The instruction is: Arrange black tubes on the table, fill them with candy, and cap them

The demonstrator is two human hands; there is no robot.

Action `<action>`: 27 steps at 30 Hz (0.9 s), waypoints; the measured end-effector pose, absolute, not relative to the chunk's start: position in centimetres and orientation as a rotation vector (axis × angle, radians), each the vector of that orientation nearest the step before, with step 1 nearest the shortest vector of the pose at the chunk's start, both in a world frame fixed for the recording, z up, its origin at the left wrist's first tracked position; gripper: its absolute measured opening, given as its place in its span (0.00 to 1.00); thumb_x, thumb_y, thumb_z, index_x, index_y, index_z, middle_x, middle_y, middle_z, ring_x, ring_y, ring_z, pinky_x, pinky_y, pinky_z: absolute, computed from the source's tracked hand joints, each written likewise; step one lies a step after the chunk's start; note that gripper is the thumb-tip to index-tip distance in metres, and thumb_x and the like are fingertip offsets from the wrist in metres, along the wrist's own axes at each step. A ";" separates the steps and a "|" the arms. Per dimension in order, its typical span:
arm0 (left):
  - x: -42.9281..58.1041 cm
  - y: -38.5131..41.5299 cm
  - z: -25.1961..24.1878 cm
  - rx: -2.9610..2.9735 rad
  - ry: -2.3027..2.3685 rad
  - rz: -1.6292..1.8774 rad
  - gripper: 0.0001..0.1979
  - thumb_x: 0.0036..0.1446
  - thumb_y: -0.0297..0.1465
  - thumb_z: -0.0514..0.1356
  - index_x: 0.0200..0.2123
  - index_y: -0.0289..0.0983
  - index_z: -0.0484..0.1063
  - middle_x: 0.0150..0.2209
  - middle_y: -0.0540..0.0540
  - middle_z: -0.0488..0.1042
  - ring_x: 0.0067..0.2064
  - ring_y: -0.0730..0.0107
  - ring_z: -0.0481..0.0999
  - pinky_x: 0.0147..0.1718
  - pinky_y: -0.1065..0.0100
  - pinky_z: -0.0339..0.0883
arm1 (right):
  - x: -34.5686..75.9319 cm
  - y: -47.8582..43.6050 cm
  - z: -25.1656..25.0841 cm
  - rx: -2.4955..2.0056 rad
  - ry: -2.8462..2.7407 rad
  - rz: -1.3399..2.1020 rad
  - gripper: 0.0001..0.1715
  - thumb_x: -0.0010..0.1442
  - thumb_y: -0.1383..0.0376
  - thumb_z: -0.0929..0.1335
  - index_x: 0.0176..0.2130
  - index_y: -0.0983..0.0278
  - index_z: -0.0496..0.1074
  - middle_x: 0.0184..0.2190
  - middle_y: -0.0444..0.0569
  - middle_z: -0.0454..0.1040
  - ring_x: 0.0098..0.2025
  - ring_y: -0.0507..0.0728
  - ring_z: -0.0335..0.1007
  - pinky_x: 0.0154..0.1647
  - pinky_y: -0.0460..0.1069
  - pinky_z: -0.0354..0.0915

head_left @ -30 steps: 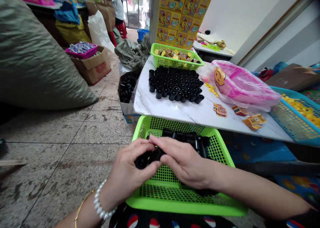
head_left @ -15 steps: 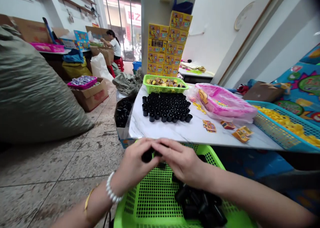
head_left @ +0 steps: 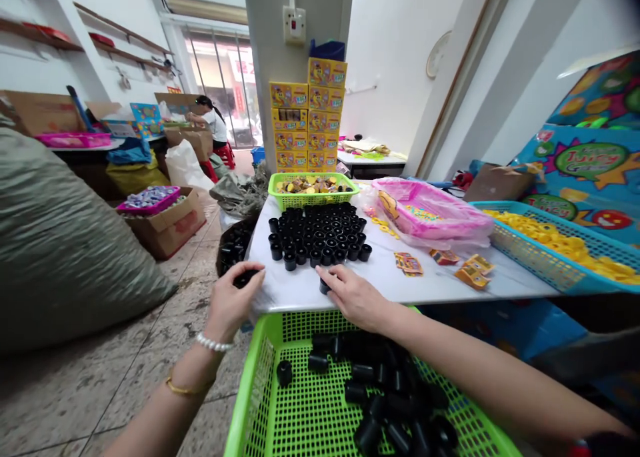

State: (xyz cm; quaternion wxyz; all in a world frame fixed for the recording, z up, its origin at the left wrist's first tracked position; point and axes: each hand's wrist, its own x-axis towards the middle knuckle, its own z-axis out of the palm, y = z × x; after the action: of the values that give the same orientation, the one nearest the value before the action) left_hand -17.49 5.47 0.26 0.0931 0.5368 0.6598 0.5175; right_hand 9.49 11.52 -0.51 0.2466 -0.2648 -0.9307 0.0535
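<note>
My left hand [head_left: 231, 305] is closed around a black plastic cup [head_left: 245, 278] at the table's left front corner, with the cup mostly hidden by the fingers. My right hand [head_left: 359, 298] grips another black cup [head_left: 325, 285] by its side, just over the table's front edge. Beyond both hands, many black cups [head_left: 320, 233] stand upright in a close cluster on the white table [head_left: 295, 290]. Below my hands, a green basket [head_left: 250, 377] holds a jumble of loose black cups [head_left: 395, 383], with a single cup [head_left: 284, 373] apart on its left side.
Behind the cluster is a green basket [head_left: 277, 189] of small yellow pieces. To the right are a pink tray [head_left: 440, 223] in plastic, small printed packets [head_left: 409, 263] and a blue basket [head_left: 555, 270] of yellow parts. A large sack [head_left: 65, 243] stands left; a co-worker [head_left: 213, 120] sits far back.
My hands have come apart and moved forward from over the basket to the table edge, each with a black cup. The view has tilted up, and more of the basket's contents show.
</note>
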 end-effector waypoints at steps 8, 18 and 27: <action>-23.4 17.6 1.6 1.580 2.106 1.429 0.14 0.62 0.36 0.61 0.47 0.34 0.72 0.46 0.42 0.75 0.46 0.61 0.76 0.47 0.53 0.71 | 14.2 16.5 2.9 -1.078 -2.148 0.204 0.25 0.57 0.69 0.67 0.55 0.64 0.71 0.37 0.49 0.77 0.31 0.53 0.72 0.40 0.49 0.70; -24.4 22.1 0.8 1.763 1.986 1.197 0.19 0.52 0.31 0.68 0.49 0.37 0.75 0.39 0.46 0.77 0.43 0.59 0.77 0.49 0.55 0.68 | 17.0 26.3 2.4 -1.538 -2.142 0.196 0.25 0.49 0.75 0.70 0.48 0.66 0.77 0.39 0.52 0.80 0.41 0.58 0.76 0.47 0.49 0.68; -24.5 22.0 -0.5 1.546 2.164 1.284 0.17 0.64 0.38 0.58 0.52 0.34 0.69 0.47 0.42 0.74 0.43 0.63 0.76 0.41 0.57 0.74 | 15.8 27.9 0.8 -1.554 -2.062 0.340 0.39 0.53 0.74 0.69 0.63 0.70 0.61 0.42 0.54 0.80 0.40 0.55 0.78 0.45 0.47 0.68</action>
State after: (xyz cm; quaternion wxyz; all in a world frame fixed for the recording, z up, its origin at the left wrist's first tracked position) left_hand -24.47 21.96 -0.55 0.0939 0.5211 0.7295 0.4329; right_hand 15.84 27.91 0.85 0.2655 -0.5754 -0.7633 0.1257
